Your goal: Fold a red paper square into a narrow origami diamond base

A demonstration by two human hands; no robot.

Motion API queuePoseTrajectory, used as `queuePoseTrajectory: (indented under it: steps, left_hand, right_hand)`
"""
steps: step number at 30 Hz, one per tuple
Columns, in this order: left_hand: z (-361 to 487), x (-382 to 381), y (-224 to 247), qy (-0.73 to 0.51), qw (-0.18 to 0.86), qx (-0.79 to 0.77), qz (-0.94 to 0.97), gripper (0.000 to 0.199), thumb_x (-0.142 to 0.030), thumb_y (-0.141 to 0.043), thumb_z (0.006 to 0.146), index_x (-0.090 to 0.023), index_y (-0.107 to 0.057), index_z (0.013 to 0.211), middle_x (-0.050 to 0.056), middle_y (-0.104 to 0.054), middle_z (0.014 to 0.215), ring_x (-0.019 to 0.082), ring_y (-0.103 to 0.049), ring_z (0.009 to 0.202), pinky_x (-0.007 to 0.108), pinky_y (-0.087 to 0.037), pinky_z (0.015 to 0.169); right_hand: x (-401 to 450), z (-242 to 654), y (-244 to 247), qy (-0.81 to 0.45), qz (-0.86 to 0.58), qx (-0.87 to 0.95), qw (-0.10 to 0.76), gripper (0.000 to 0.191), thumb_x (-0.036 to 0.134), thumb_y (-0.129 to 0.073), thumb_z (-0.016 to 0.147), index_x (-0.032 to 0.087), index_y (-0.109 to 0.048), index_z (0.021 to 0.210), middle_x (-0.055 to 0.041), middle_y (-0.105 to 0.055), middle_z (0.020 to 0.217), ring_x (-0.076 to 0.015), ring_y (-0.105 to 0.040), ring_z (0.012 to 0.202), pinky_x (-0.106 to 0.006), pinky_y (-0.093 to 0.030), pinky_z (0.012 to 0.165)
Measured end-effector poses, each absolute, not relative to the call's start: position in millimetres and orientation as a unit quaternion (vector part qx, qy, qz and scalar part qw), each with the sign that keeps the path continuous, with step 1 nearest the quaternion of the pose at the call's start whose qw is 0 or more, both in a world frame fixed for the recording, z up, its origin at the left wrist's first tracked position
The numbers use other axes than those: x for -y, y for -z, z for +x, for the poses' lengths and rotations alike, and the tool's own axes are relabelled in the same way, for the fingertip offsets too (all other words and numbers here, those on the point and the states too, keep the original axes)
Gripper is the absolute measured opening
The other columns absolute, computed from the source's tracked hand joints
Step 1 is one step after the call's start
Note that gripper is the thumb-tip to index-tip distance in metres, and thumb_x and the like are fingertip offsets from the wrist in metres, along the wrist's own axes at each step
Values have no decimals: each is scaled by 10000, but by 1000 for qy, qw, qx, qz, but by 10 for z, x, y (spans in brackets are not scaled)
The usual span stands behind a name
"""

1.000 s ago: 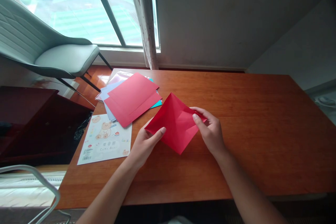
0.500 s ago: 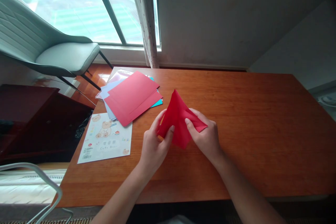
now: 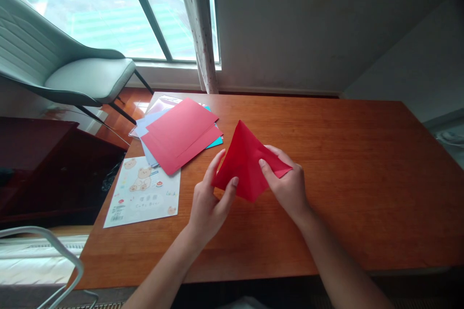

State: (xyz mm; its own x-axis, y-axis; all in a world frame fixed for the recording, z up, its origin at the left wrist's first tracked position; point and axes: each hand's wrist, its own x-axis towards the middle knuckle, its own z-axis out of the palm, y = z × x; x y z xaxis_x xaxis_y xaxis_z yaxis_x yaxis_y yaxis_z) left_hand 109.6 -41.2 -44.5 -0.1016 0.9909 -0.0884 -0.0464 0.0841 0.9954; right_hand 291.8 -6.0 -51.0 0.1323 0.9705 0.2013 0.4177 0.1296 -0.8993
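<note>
Between my hands, over the table, is a creased sheet of red paper [image 3: 247, 166] with one corner pointing away from me. My left hand [image 3: 212, 203] has its left corner between the thumb in front and the fingers behind. On the other side my right hand [image 3: 286, 186] pinches the right part, thumb on the near face and fingers behind, partly hidden by the paper. A crease runs down the middle of the sheet.
Left of my hands on the wooden table [image 3: 344, 178] lie stacked red sheets [image 3: 181, 130] over pale and blue ones. Nearer lies a white sheet with bear drawings [image 3: 145, 193]. A chair [image 3: 90, 77] stands by the window, and a white curved frame [image 3: 68, 251] at lower left.
My hands have moved slightly apart, and the red paper has spread wider and flatter between them. My left thumb and fingers are further apart.
</note>
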Motion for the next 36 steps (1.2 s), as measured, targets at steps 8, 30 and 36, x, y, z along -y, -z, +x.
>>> queuePoseTrajectory:
  steps: [8,30,36]
  left_hand:
    - [1025,284,478,-526,562,-524,364,317,-366,-767,825,-171,-742,1073,74,-768,1035,255,-697,998,331,-563,863]
    - [967,286,461,-579,399,-564,432,436,-302,-744,845,-260,-648,1269,23,-706,1052,105,-597,680,209,-510,610]
    - [972,272,407,-586,412,-571,401,412,-303,-766,827,-251,-646,1218,26,-703,1113,65,-554,598,176,-489,540]
  right_hand:
    - [8,2970,533,-466,-547,498,485,204,379,-708,861,259,-729,1025,-41,-773,1019,-240,-732,945,-359,-584,837]
    - [7,3125,515,-422,-539,509,522,284,385,-716,846,317,-731,1122,23,-693,705,-144,-584,506,-292,-516,462]
    - [12,3123,484,-394,-555,509,527,385,369,-686,863,332,-660,1245,43,-628,670,-130,-542,530,-261,-475,478]
